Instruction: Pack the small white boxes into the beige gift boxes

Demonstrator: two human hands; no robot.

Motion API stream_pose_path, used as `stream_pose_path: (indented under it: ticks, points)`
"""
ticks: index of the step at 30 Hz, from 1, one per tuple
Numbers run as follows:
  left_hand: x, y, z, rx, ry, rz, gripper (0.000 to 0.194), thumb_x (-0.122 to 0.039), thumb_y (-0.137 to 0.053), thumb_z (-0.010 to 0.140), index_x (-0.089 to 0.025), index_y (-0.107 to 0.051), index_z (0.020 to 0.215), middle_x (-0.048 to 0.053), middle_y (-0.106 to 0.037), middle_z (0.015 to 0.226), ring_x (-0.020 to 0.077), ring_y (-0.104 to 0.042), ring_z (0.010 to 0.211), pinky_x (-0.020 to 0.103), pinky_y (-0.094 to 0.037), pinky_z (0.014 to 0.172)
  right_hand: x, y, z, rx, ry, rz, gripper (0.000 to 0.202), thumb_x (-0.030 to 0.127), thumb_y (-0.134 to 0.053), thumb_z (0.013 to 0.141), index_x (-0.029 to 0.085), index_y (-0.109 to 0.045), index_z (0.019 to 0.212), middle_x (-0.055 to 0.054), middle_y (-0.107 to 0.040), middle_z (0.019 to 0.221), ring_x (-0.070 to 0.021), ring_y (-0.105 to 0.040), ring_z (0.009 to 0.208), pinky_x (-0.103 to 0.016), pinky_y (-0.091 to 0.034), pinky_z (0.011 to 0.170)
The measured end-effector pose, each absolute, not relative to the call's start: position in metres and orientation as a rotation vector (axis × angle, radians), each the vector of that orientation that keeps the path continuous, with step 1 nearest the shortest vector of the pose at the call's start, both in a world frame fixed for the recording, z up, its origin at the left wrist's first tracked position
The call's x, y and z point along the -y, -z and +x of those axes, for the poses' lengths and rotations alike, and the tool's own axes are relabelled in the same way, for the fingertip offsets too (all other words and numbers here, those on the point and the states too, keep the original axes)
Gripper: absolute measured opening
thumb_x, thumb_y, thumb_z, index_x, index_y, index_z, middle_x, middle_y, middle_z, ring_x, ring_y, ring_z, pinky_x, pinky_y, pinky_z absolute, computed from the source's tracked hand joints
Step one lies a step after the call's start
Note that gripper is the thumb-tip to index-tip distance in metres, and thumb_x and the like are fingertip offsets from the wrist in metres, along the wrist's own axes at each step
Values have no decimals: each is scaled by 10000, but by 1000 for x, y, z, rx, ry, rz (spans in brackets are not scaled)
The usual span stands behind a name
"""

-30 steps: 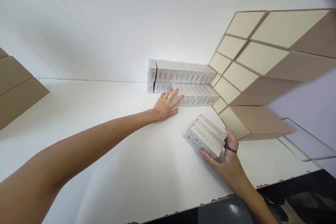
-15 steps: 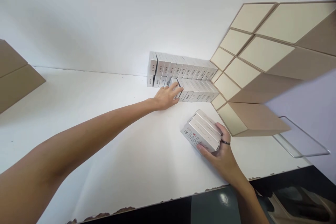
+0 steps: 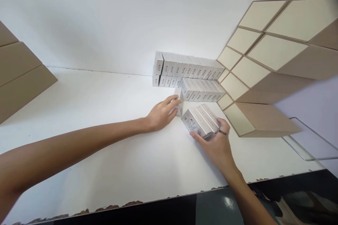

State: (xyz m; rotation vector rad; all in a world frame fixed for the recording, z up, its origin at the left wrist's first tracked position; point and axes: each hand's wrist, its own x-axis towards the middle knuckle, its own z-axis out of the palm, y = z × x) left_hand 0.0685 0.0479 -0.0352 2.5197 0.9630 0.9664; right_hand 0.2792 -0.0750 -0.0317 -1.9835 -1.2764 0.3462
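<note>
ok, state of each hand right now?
Left hand: holding one small white rectangular carton.
Right hand: closed around three white rectangular cartons, held side by side.

Bright, diffuse light softly shadows the wall [image 3: 126, 17] and glares off the dark surface [image 3: 213, 207].

Illegible print [image 3: 192, 124] on boxes [image 3: 202, 119]

One head-worn view, directed forward and down.
The flat white tabletop [image 3: 118, 161] is viewed from close above, the smooth white wall [image 3: 118, 17] faced beyond; the dark lower-right area [image 3: 303, 200] seems poorly resolved.
</note>
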Motion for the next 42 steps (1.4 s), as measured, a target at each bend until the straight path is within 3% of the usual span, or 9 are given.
stream_pose_path:
  ticks: [4, 9, 15, 19, 24, 27, 31, 36, 42]
  points:
    - [-11, 38, 53, -934, -941, 2492, 355, -205, -402, 1009, -235, -454, 1359, 106, -507, 1498, 249, -553, 1333, 471, -513, 1069, 64, 21, 263, 1333, -411, -2060, 1080, 706, -761, 619, 219, -271, 1449, -198, -316, 1524, -383, -477, 1307, -511, -464, 1044]
    - [-8, 38, 54, -1135, -826, 2388, 179, -250, -570, 925, -217, -500, 1086, 75, -647, 1170, 245, -666, 1017, 481, -533, 963, 64, 17, 256, 1330, -398, -2072, 1015, 685, -723, 668, 218, -275, 1449, -185, -352, 1501, -366, -481, 1296, -503, -469, 1037]
    - [-52, 30, 82, -1513, -761, 2183, 788, -539, -816, 659, -188, -342, 1182, 215, -452, 1353, 408, -505, 1229, 578, -444, 983, 70, 20, 262, 1267, -397, -2086, 1008, 677, -753, 639, 239, -297, 1425, -167, -404, 1464, -361, -537, 1237, -499, -494, 1004]
    - [-74, 28, 97, -1509, -616, 2141, 895, -553, -867, 528, -210, -327, 1154, 181, -578, 1216, 434, -524, 1205, 605, -412, 989, 72, 23, 267, 1218, -367, -2090, 1035, 674, -767, 618, 244, -277, 1422, -175, -393, 1468, -376, -513, 1273, -515, -482, 1021]
    - [-79, 19, 86, -1454, -540, 2115, 721, -359, -819, 610, -215, -333, 1122, 155, -637, 1093, 398, -579, 1131, 533, -486, 906, 74, 25, 270, 1244, -353, -2063, 1011, 673, -765, 626, 255, -284, 1412, -161, -364, 1494, -370, -482, 1310, -525, -454, 1059]
    - [-65, 10, 63, -1376, -528, 2096, 701, -333, -809, 619, -223, -332, 1121, 155, -625, 1124, 357, -616, 1066, 446, -539, 797, 76, 26, 273, 1263, -364, -2056, 1001, 670, -770, 635, 256, -285, 1408, -163, -365, 1486, -371, -481, 1306, -543, -448, 1058]
    - [-28, -2, 21, -1278, -535, 2063, 685, -464, -786, 664, -240, -330, 1124, 136, -612, 1185, 291, -650, 990, 386, -564, 715, 76, 28, 279, 1299, -391, -2019, 983, 645, -794, 643, 276, -280, 1396, -152, -368, 1478, -357, -488, 1294, -543, -447, 1058]
    - [5, -7, -10, -1036, -418, 1798, 506, -593, -713, 762, -265, -455, 1048, 41, -703, 1034, 236, -692, 914, 370, -572, 739, 80, 26, 282, 1390, -472, -1923, 974, 610, -817, 655, 294, -265, 1392, -132, -405, 1443, -331, -499, 1280, -531, -451, 1059]
    - [2, -3, 3, -1154, -400, 1686, 550, -758, -397, 895, -220, -506, 862, 70, -702, 1011, 225, -675, 850, 355, -522, 695, 99, 17, 271, 1628, -825, -1701, 964, 550, -838, 691, 358, -242, 1424, -90, -379, 1482, -286, -444, 1351, -448, -463, 1080]
